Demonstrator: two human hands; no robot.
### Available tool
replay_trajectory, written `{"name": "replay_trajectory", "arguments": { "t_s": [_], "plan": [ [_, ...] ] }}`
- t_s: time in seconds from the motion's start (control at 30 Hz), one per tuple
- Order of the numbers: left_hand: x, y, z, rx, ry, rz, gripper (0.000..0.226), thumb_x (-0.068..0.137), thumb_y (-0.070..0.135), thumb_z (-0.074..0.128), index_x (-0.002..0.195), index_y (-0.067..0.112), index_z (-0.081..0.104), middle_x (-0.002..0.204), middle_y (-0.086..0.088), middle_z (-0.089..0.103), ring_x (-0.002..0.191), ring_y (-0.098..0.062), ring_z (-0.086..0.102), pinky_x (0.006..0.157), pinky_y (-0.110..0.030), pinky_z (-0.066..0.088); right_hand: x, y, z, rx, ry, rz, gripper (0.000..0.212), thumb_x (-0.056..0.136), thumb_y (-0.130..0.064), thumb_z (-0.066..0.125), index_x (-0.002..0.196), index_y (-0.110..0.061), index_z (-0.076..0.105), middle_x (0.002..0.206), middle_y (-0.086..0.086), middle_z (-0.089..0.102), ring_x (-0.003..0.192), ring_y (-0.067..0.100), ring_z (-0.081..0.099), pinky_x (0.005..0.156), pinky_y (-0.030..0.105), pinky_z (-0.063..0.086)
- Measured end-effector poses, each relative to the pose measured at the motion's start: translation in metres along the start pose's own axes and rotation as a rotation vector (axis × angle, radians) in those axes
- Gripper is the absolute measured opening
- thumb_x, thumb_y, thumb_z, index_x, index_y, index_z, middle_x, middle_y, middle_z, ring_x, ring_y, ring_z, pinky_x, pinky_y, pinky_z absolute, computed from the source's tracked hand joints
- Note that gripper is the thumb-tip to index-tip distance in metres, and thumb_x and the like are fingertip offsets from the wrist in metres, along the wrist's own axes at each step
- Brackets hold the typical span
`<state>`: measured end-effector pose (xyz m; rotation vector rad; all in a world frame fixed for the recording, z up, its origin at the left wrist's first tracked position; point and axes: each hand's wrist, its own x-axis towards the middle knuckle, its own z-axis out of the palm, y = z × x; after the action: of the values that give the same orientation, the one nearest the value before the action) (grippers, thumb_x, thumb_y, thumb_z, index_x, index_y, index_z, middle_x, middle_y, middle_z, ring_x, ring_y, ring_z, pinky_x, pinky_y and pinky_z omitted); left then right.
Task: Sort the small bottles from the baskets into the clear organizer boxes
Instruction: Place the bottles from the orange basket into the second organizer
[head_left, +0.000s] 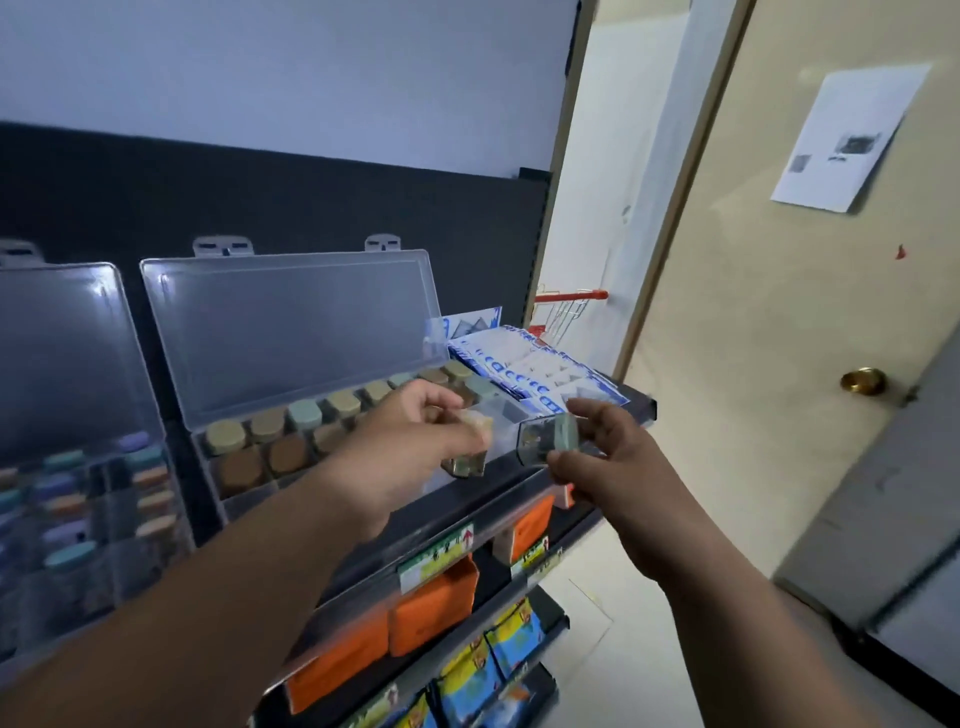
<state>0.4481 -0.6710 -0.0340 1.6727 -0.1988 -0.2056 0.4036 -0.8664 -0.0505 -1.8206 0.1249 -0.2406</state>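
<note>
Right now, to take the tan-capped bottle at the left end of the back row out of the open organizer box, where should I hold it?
Probably pinch the tan-capped bottle by its cap, coming down from above. Only the cap stands clear: the body sits in the organizer box, a brown-capped bottle in front, a neighbour bottle at its right, the open lid behind.

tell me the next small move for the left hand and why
Probably lower the beige-capped bottle into the open clear organizer box at its right end. The left hand pinches that bottle just over that end, where the box looks unfilled, while capped bottles fill the rows further left. The right hand holds a green-capped bottle beside it, likely next.
</note>
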Motion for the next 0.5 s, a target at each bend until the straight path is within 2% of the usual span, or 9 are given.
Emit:
{"name": "replay_trajectory", "arguments": {
  "t_s": [0.1,0.2,0.3,0.33,0.4,0.5],
  "plan": [
    [0.026,0.0,0.012,0.121,0.068,0.037,0.043,0.078,0.008,0.074,0.115,0.022,0.057,0.105,0.004,0.068,0.094,-0.012,0.063,0.081,-0.026,0.049,0.044,0.006,-0.012,-0.136,-0.01,-0.08,0.042,0.08,-0.019,0.076,0.115,-0.031,0.055,0.112,-0.009,0.063,0.098,0.014,0.063,0.086,0.037,0.054],
    [0.051,-0.004,0.028,0.216,0.164,0.066,0.044,0.077,0.007,0.071,0.114,0.026,0.058,0.101,0.003,0.068,0.095,-0.014,0.065,0.087,-0.033,0.054,0.09,0.014,-0.021,-0.19,-0.102,-0.193,0.038,0.081,-0.021,0.075,0.112,-0.032,0.056,0.109,-0.014,0.062,0.097,0.009,0.062,0.083,0.032,0.055],
    [0.07,0.0,0.044,0.281,0.281,0.034,0.047,0.063,0.019,0.07,0.107,0.032,0.059,0.099,0.002,0.068,0.092,-0.018,0.066,0.082,-0.037,0.057,0.134,0.02,-0.028,-0.245,-0.23,-0.285,0.042,0.083,-0.021,0.074,0.117,-0.035,0.054,0.107,-0.023,0.06,0.096,-0.004,0.06,0.073,0.009,0.048],
    [0.078,-0.001,0.05,0.287,0.323,0.034,0.05,0.06,0.021,0.07,0.107,0.032,0.06,0.099,0.002,0.068,0.092,-0.02,0.066,0.081,-0.038,0.057,0.148,0.024,-0.029,-0.266,-0.276,-0.306,0.044,0.082,-0.02,0.074,0.119,-0.034,0.055,0.107,-0.023,0.06,0.095,-0.007,0.059,0.071,0.006,0.046],
    [0.09,-0.003,0.061,0.335,0.37,0.044,0.05,0.066,0.017,0.075,0.112,0.029,0.06,0.103,0.002,0.066,0.094,-0.02,0.065,0.083,-0.039,0.057,0.171,0.032,-0.031,-0.277,-0.335,-0.338,0.047,0.081,-0.016,0.074,0.122,-0.03,0.057,0.106,-0.023,0.061,0.093,-0.009,0.058,0.073,0.006,0.046],
    [0.106,-0.01,0.075,0.446,0.427,0.041,0.054,0.075,0.011,0.075,0.124,0.023,0.057,0.116,0.003,0.061,0.103,-0.013,0.059,0.092,-0.032,0.05,0.196,0.044,-0.031,-0.31,-0.43,-0.38,0.052,0.078,-0.016,0.077,0.124,-0.03,0.056,0.108,-0.017,0.063,0.093,-0.009,0.058,0.081,0.012,0.047]
  ]
}}
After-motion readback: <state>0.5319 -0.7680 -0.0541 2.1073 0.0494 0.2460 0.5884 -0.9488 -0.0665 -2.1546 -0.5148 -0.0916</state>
